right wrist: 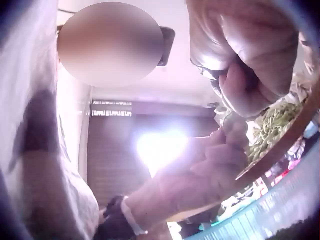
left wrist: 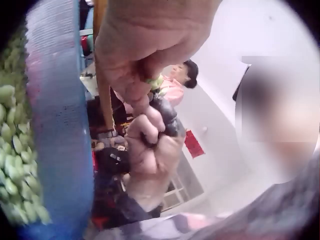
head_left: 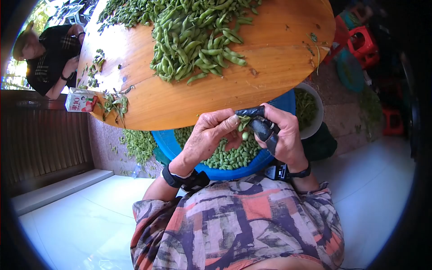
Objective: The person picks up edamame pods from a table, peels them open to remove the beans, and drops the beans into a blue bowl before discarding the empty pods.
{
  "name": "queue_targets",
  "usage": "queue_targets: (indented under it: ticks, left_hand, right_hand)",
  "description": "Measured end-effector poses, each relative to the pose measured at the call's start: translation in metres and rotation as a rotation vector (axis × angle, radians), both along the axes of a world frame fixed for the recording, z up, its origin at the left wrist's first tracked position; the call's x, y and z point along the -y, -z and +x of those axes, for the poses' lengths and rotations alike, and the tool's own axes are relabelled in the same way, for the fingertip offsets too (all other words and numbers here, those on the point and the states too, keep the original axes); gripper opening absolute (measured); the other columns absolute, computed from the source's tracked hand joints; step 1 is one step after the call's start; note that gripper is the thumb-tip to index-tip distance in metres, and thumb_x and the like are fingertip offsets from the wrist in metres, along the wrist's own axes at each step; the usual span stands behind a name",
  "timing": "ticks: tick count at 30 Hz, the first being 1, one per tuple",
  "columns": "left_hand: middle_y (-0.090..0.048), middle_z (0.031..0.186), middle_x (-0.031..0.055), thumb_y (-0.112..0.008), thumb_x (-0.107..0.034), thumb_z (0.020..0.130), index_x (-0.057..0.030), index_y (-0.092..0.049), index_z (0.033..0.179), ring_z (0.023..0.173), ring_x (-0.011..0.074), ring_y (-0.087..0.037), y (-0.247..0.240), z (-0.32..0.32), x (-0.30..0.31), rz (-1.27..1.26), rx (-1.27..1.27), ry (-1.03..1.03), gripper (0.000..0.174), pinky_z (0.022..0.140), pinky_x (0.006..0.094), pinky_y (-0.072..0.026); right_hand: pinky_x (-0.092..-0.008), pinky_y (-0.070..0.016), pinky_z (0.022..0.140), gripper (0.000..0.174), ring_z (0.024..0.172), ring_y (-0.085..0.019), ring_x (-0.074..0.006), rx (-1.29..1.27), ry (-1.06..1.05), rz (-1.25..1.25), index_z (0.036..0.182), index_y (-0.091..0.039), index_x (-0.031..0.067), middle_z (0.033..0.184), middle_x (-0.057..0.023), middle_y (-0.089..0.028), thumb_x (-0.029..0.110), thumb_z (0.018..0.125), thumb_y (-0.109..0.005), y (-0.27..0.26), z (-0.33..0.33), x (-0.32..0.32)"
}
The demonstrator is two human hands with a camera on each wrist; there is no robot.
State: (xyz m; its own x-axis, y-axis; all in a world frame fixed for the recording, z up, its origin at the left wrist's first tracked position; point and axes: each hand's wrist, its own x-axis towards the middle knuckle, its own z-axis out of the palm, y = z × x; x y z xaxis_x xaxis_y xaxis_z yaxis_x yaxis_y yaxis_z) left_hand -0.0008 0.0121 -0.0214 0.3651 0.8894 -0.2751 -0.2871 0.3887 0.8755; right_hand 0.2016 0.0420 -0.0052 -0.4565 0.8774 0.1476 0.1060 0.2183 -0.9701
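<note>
Both hands meet over a blue basin [head_left: 167, 143] of shelled green beans [head_left: 230, 156]. My left hand [head_left: 211, 132] pinches a green bean pod [head_left: 243, 121] at its left end. My right hand [head_left: 276, 130], its thumb and fingers wrapped in dark tape, pinches the same pod from the right. A pale bean [head_left: 245, 135] shows just under the pod. In the left wrist view the left fingers [left wrist: 135, 85] pinch the green pod [left wrist: 155, 81] above the right hand [left wrist: 150, 150]. In the right wrist view the right hand [right wrist: 245, 55] curls above the left hand [right wrist: 210, 165].
A round wooden table [head_left: 270, 67] carries a big heap of bean pods [head_left: 193, 36] and a juice carton [head_left: 81, 100] at its left edge. A white bowl [head_left: 317, 110] of pods stands right of the basin. Another person [head_left: 45, 54] sits at far left. Red stools [head_left: 364, 42] stand at the right.
</note>
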Motion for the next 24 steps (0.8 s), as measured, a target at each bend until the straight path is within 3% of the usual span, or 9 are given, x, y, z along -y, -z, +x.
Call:
queue_targets:
  ticks: [3,5,11,13,15,19,22,23,24]
  left_hand:
    - [-0.064,0.077,0.0053,-0.046,-0.026,0.104,-0.0007,-0.06,0.093,0.063,0.0112,-0.06,-0.004,-0.001,-0.001,-0.09,-0.035,0.042,0.031,0.051,0.0234,-0.0467]
    - [-0.064,0.079,0.0051,-0.046,-0.027,0.104,-0.0011,-0.059,0.096,0.064,0.0108,-0.06,-0.009,0.005,0.001,-0.101,-0.01,0.022,0.03,0.052,0.0232,-0.047]
    - [-0.062,0.084,0.0051,-0.046,-0.021,0.104,-0.0029,-0.057,0.1,0.069,0.0098,-0.059,0.001,0.007,0.009,-0.055,0.023,-0.02,0.021,0.057,0.0222,-0.047]
    - [-0.062,0.084,0.0053,-0.046,-0.018,0.103,-0.0032,-0.056,0.099,0.069,0.0102,-0.058,0.003,0.009,0.01,-0.067,0.044,-0.052,0.019,0.058,0.0222,-0.0465]
    - [-0.061,0.083,0.0055,-0.045,-0.012,0.101,-0.0034,-0.055,0.098,0.068,0.0115,-0.056,0.003,0.011,0.009,-0.183,0.325,-0.099,0.014,0.059,0.0229,-0.0452]
    - [-0.061,0.083,0.0059,-0.044,-0.008,0.099,-0.0033,-0.055,0.102,0.067,0.0124,-0.054,0.005,0.013,0.01,-0.232,0.394,-0.161,0.013,0.058,0.0241,-0.0441]
    - [-0.062,0.085,0.0055,-0.044,-0.005,0.095,-0.0019,-0.056,0.108,0.07,0.0129,-0.057,0.021,0.006,0.009,-0.126,0.473,-0.011,0.017,0.063,0.0258,-0.0475]
    - [-0.064,0.087,0.006,-0.048,-0.007,0.096,-0.0005,-0.056,0.113,0.074,0.0141,-0.06,0.017,0.006,0.011,-0.049,0.212,0.02,0.02,0.066,0.0278,-0.0491]
    - [-0.066,0.089,0.0065,-0.051,-0.009,0.097,0.0009,-0.057,0.118,0.077,0.0154,-0.063,0.01,0.006,0.011,0.03,-0.051,0.048,0.024,0.069,0.0297,-0.0506]
  right_hand:
    - [-0.0321,-0.0468,0.065,0.023,0.071,-0.059,-0.0249,-0.056,-0.047,-0.193,0.096,-0.063,-0.0034,0.079,-0.0128,-0.057,-0.006,0.074,-0.057,0.003,0.0,-0.002]
    - [-0.033,-0.0475,0.065,0.025,0.071,-0.06,-0.0271,0.082,0.034,0.168,0.096,-0.062,-0.0032,0.079,-0.0131,-0.056,-0.008,0.072,-0.059,0.002,-0.006,-0.002]
    - [-0.0384,-0.0482,0.064,0.033,0.071,-0.058,-0.0351,0.188,0.102,0.355,0.097,-0.06,-0.003,0.084,-0.0157,-0.051,-0.007,0.065,-0.062,0.008,-0.011,0.008]
    - [-0.0387,-0.0479,0.064,0.033,0.071,-0.057,-0.0352,0.206,0.099,0.374,0.096,-0.06,-0.003,0.084,-0.0157,-0.05,-0.007,0.064,-0.062,0.009,-0.01,0.009]
    - [-0.0391,-0.0477,0.063,0.033,0.071,-0.057,-0.0354,0.224,0.096,0.395,0.095,-0.059,-0.003,0.085,-0.0157,-0.05,-0.007,0.063,-0.062,0.009,-0.01,0.009]
    - [-0.0389,-0.0472,0.062,0.034,0.07,-0.056,-0.0351,0.169,0.042,0.395,0.094,-0.058,-0.0032,0.084,-0.0153,-0.049,-0.008,0.061,-0.062,0.01,-0.009,0.007]
    - [-0.0388,-0.0472,0.062,0.03,0.071,-0.057,-0.0351,0.139,0.021,0.383,0.093,-0.058,-0.0034,0.081,-0.0155,-0.049,-0.006,0.063,-0.063,0.007,-0.001,0.0]
    - [-0.0391,-0.0473,0.063,0.027,0.072,-0.057,-0.0353,0.133,0.01,0.363,0.092,-0.058,-0.0035,0.079,-0.0157,-0.049,-0.003,0.066,-0.063,0.006,0.007,-0.003]
    - [-0.0387,-0.0486,0.066,0.024,0.075,-0.06,-0.0329,0.081,0.079,0.463,0.094,-0.06,-0.0037,0.079,-0.0149,-0.055,0.015,0.08,-0.063,0.009,0.018,-0.007]
